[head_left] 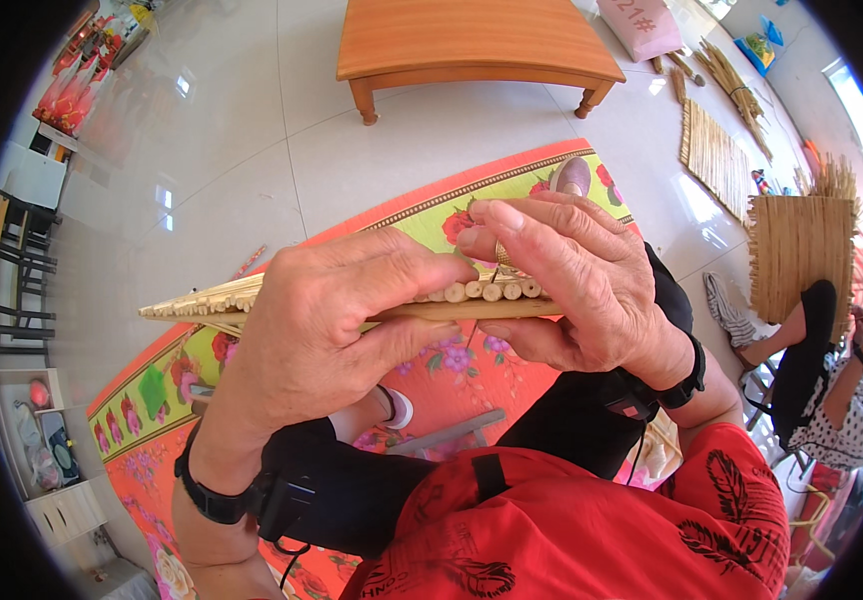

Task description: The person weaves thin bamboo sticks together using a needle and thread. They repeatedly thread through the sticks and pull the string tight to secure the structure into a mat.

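Observation:
I hold a flat woven mat of pale straw stalks (202, 300) edge-on at chest height, their cut round ends facing me. My left hand (327, 330) grips it from the left, thumb on top and fingers underneath. My right hand (572, 290) pinches its right part, with the fingers curled over the stalk ends (492, 291). A thin thread or needle near my right fingertips is too small to tell. Both wrists wear black bands.
A red and green flowered rug (152, 400) lies under me on the white tiled floor. A low wooden table (472, 45) stands ahead. Finished straw mats (717, 155) and bundles lie at the right, where another person sits beside a straw panel (802, 250).

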The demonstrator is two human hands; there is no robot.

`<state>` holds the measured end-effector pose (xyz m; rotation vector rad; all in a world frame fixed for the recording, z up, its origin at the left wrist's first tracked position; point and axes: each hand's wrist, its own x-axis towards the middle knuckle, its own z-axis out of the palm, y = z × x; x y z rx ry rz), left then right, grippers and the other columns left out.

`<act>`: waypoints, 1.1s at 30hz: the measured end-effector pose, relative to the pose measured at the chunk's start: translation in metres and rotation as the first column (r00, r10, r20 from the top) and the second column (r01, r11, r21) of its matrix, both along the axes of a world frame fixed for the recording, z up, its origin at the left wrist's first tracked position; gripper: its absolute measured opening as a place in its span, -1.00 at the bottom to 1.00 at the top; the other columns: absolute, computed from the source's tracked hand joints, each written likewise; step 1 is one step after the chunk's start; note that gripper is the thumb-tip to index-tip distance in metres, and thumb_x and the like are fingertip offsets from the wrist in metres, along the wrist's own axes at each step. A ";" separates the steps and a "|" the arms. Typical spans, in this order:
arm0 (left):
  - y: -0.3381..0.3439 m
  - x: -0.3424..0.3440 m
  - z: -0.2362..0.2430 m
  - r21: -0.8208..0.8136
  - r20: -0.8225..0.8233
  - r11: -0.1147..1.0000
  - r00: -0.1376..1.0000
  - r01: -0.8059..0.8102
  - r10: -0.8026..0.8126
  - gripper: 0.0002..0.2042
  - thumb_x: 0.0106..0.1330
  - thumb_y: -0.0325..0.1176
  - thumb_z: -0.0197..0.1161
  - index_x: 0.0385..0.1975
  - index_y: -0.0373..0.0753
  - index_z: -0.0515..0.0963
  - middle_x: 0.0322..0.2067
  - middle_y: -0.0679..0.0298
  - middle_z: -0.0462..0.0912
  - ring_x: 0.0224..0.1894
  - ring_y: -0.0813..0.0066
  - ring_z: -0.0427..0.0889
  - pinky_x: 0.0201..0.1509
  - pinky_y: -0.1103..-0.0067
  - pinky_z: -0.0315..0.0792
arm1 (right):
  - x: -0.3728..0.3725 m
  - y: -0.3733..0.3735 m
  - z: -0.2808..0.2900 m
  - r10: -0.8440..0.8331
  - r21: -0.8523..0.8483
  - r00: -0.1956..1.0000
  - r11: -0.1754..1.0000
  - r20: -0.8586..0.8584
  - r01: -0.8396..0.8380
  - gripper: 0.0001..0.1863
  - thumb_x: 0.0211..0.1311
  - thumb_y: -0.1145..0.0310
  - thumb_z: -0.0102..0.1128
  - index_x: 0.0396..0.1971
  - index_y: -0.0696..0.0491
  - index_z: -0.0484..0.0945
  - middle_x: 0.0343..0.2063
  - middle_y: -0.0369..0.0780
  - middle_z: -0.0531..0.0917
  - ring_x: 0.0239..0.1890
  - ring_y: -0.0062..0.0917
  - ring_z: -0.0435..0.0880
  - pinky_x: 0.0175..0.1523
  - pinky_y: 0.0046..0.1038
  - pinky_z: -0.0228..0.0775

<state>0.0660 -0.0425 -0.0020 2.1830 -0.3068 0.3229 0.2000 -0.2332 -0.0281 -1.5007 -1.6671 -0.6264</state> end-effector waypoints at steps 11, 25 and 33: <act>-0.001 0.001 -0.001 0.002 0.025 1.000 1.000 -0.007 0.007 -0.68 0.07 -0.49 0.45 -0.12 -0.28 0.67 -0.35 0.22 0.69 -0.40 0.33 0.68 -0.37 0.50 0.54 | 0.002 0.000 0.010 0.021 -0.039 0.997 0.999 0.068 -0.018 -0.30 -0.15 0.33 0.42 0.13 0.17 0.53 -0.28 -0.29 0.73 -0.19 -0.42 0.73 -0.10 -0.40 0.54; -0.003 0.001 0.001 0.072 0.003 0.997 1.000 -0.010 0.010 -0.72 0.08 -0.46 0.43 -0.17 -0.26 0.66 -0.36 0.19 0.68 -0.36 0.21 0.67 -0.32 0.42 0.54 | 0.011 -0.008 0.016 0.097 -0.182 0.977 0.981 0.193 -0.061 -0.52 0.13 0.35 0.33 0.08 0.16 0.57 -0.34 -0.25 0.72 -0.28 -0.44 0.72 0.05 -0.25 0.49; -0.003 0.003 -0.002 0.048 0.025 0.998 0.999 0.034 -0.035 -0.72 0.06 -0.50 0.44 -0.18 -0.27 0.67 -0.33 0.21 0.70 -0.34 0.23 0.69 -0.30 0.45 0.57 | 0.007 -0.001 -0.001 0.174 -0.028 0.983 0.984 -0.058 -0.176 -0.31 -0.05 0.37 0.43 0.17 0.23 0.50 -0.54 -0.35 0.59 -0.50 -0.50 0.59 -0.17 -0.39 0.47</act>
